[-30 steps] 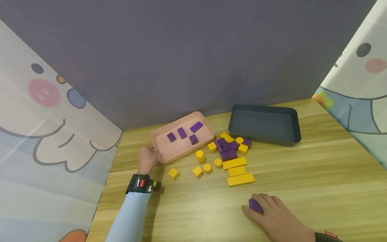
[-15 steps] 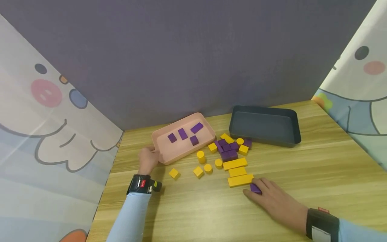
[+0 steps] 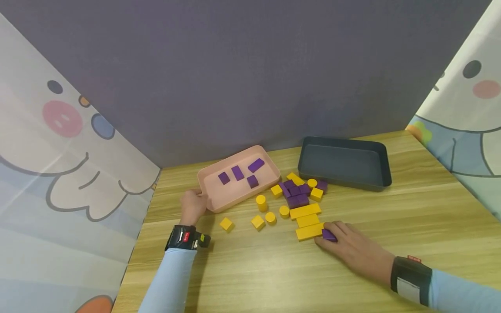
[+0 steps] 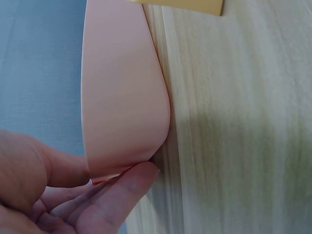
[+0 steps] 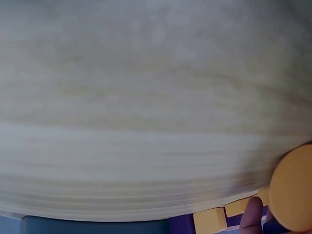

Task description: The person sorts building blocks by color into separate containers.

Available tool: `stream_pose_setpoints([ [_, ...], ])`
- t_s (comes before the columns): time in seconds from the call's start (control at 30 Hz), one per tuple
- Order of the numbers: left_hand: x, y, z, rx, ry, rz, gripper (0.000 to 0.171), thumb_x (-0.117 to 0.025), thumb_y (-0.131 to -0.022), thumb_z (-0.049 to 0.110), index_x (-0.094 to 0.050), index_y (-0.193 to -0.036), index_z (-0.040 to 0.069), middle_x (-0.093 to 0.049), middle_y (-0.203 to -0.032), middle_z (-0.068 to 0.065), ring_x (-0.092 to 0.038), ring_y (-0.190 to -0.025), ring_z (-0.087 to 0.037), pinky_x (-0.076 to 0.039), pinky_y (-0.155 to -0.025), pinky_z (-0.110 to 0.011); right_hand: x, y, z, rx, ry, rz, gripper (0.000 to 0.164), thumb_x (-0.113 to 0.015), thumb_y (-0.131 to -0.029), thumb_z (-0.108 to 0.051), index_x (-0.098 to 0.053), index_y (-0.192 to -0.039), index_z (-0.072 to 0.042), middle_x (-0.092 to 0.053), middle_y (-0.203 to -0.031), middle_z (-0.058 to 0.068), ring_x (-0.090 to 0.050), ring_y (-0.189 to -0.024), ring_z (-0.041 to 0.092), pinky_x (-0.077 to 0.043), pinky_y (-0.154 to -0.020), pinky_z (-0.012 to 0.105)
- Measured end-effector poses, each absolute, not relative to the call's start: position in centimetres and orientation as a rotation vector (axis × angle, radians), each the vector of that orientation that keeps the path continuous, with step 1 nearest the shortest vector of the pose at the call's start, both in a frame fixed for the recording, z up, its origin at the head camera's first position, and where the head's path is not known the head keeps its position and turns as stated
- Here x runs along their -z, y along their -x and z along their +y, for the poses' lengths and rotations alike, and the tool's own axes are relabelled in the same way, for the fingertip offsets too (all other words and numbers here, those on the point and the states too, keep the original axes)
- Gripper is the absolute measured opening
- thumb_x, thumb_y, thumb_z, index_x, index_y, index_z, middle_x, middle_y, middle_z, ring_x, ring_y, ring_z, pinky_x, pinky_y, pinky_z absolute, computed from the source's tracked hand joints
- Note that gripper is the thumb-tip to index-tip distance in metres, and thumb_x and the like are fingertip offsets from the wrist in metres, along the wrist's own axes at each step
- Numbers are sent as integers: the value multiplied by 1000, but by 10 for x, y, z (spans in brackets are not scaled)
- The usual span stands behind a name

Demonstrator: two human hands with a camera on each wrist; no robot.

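My left hand (image 3: 193, 205) grips the left end of a pink tray (image 3: 231, 202). In the left wrist view its thumb and fingers (image 4: 114, 197) pinch the tray's corner. Several purple blocks (image 3: 237, 172) lie inside this tray. Between thumb and fingers, my right hand (image 3: 354, 250) holds a purple block (image 3: 328, 235) at the right end of the nearest yellow bar (image 3: 308, 231). Large at the right edge of the right wrist view is a round yellow face (image 5: 295, 190), close beside a fingertip (image 5: 251, 214); the rest of that hand is out of frame.
A dark tray (image 3: 344, 163) stands at the back right. Purple cubes (image 3: 297, 200) cluster mid-table in front of it, mixed with yellow pieces. Yellow cylinders (image 3: 261, 203) and yellow cubes (image 3: 226, 224) are scattered left of them. Behind the table rises a grey wall (image 3: 250, 87).
My right hand has moved away from me across the table with the purple block, up to the nearest yellow bar. My left hand keeps its hold on the pink tray.
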State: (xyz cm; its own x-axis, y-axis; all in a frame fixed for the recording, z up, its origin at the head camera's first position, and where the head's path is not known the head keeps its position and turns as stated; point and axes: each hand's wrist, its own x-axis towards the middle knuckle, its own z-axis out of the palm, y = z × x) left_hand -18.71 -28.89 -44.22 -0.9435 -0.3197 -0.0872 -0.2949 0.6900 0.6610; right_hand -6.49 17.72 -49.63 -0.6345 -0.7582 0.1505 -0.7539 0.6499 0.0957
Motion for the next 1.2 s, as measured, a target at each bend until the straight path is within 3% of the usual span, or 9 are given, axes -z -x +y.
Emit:
stream_pose_setpoints([
  [0.2,442,187,-288,1115,-535,-2861,43,-58,-98,14,-65,-134,-8,-72,-124,-29,-70,-87,-27,-49,-58,-23,496,66,179,19,-1247,-2665,49,-73,-96,-19,-58,-140,-33,-54,-135,9,-56,-118,27,-58,-95,46],
  [0.3,443,187,-288,1106,-532,-2863,42,-60,-97,14,-66,-133,-7,-73,-123,-28,-69,-87,-27,-48,-59,-23,496,66,181,-16,-1254,-2644,32,-45,-112,-28,-59,-141,-33,-54,-136,10,-57,-118,28,-58,-95,48],
  [0.43,444,187,-287,1107,-528,-2864,42,-60,-96,13,-66,-132,-8,-73,-121,-28,-68,-84,-27,-48,-57,-23,496,65,182,-58,-1251,-2608,65,-2,-111,-37,-59,-142,-32,-54,-138,11,-57,-119,28,-58,-95,49],
  [0.53,444,187,-287,1104,-529,-2868,43,-60,-97,14,-65,-133,-9,-73,-122,-29,-69,-84,-27,-48,-57,-23,495,64,183,-77,-1247,-2586,69,2,-110,-38,-59,-143,-33,-54,-140,11,-58,-120,27,-58,-96,49],
  [0.8,440,185,-287,1125,-542,-2857,45,-58,-97,13,-64,-135,-9,-72,-124,-30,-70,-89,-28,-48,-60,-22,488,65,184,-163,-1169,-2560,64,-4,-112,-39,-62,-139,-35,-58,-138,9,-59,-119,23,-59,-96,44],
  [0.93,439,186,-287,1127,-551,-2865,46,-57,-97,15,-63,-136,-9,-70,-127,-30,-70,-92,-30,-49,-61,-22,481,67,187,-215,-1103,-2621,34,-50,-110,-24,-63,-139,-32,-58,-135,12,-60,-117,28,-59,-94,47],
  [1.03,439,187,-287,1130,-547,-2867,46,-58,-97,15,-63,-136,-9,-69,-129,-30,-70,-92,-30,-50,-60,-22,476,69,189,-247,-1020,-2659,62,-79,-84,-10,-63,-141,-30,-57,-134,15,-60,-115,31,-60,-92,50],
  [1.07,439,187,-288,1126,-543,-2867,46,-58,-97,15,-63,-136,-9,-69,-129,-30,-70,-92,-30,-50,-60,-22,476,69,190,-257,-1000,-2659,70,-82,-77,-6,-63,-141,-29,-56,-133,15,-60,-113,31,-60,-91,50],
  [1.2,439,187,-288,1138,-536,-2870,46,-57,-97,14,-62,-137,-9,-69,-129,-31,-71,-91,-29,-50,-60,-22,477,68,194,-273,-971,-2639,63,-76,-82,-8,-63,-140,-27,-56,-130,17,-60,-109,32,-60,-86,49],
])
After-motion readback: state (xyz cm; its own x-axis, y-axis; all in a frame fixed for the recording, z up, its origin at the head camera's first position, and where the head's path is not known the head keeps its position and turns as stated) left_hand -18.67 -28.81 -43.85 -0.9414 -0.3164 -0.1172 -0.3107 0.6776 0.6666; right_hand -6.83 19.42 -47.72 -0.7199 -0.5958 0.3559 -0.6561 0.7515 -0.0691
